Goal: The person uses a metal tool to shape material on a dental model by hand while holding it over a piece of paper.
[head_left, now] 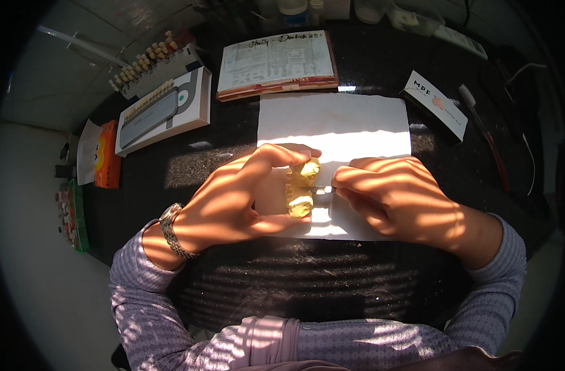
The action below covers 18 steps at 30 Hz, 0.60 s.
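My left hand (233, 204) grips the yellow dental cast (301, 187) between thumb and fingers over the white paper sheet (344, 130) on the dark tabletop (282, 278); my right hand (393, 198) is closed on a thin metal tool (322, 191) touching the cast. Too much pressure, I judge, could chip a tooth or make the tool slip; at far left an open box (165, 111) holds a grey tray and a row of shade tabs.

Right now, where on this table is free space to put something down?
Free: the upper white paper sheet, and the dark tabletop between the grey tray box and left hand. Crowded: back edge and left side.
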### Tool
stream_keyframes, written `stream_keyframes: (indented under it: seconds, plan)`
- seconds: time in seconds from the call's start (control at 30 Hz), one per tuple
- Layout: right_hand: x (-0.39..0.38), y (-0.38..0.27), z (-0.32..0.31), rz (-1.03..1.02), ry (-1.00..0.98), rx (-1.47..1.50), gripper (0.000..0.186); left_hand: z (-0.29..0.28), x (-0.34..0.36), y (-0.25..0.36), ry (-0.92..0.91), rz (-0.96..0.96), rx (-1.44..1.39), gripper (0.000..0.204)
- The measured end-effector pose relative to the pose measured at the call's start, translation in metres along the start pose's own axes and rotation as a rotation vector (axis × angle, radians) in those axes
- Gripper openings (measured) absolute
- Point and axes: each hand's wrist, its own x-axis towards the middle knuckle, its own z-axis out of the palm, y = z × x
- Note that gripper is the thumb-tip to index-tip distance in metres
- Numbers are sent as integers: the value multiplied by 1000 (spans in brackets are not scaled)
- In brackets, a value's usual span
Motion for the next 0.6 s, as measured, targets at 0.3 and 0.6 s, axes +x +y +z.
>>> stream_keyframes:
  seconds: [0.3,0.6]
  plan:
    - [-3,1,3,-119,93,-164,21,-1,1,2,8,1,26,69]
    - [-3,-1,4,-19,20,31,21,0,-1,-1,-21,27,-7,69]
